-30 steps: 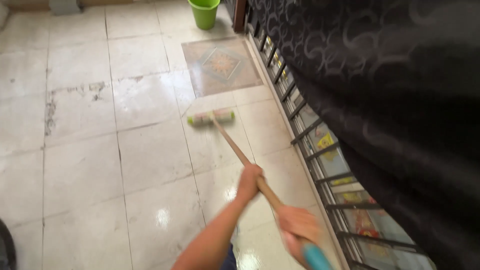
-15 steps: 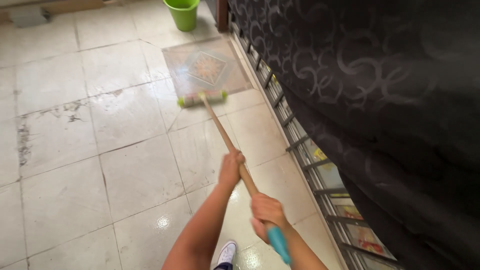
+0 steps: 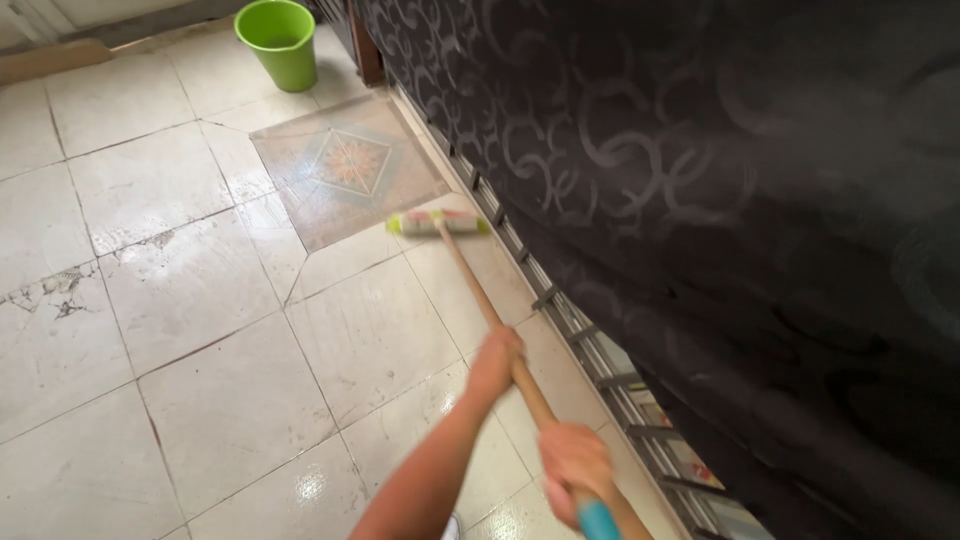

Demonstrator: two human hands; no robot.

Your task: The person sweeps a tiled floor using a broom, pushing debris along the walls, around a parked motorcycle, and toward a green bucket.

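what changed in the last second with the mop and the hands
The mop head slid forward from the plain tiles to the edge of the patterned tile, close to the grille. Nothing was taken or let go: left hand and right hand still grip the wooden handle.

Head-worn view, steeply down, floorward

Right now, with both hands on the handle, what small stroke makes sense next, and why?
Probably draw the mop head back along the grille. It sits at the far end of its reach by the patterned tile, and the left hand and right hand grip the handle.
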